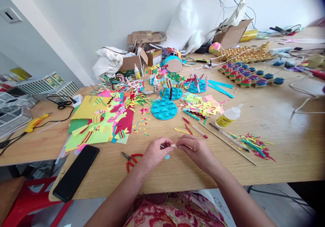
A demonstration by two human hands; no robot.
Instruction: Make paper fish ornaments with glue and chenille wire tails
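Note:
Near the front middle of the table, my left hand and my right hand meet, both with fingertips pinched. Between them is a small whitish piece, too small to name, which both hands hold. A light-blue scrap lies on the wood just below my left fingers. Red-handled pliers rest to the left of my left hand. Beyond the hands sits a round blue scalloped disc. A red pen and a thin wooden stick lie past my right hand.
A black phone lies at the left front edge, below stacked coloured paper. A glue bottle and shredded paper strips are on the right. Decorated blue discs, cardboard boxes and egg trays stand farther back.

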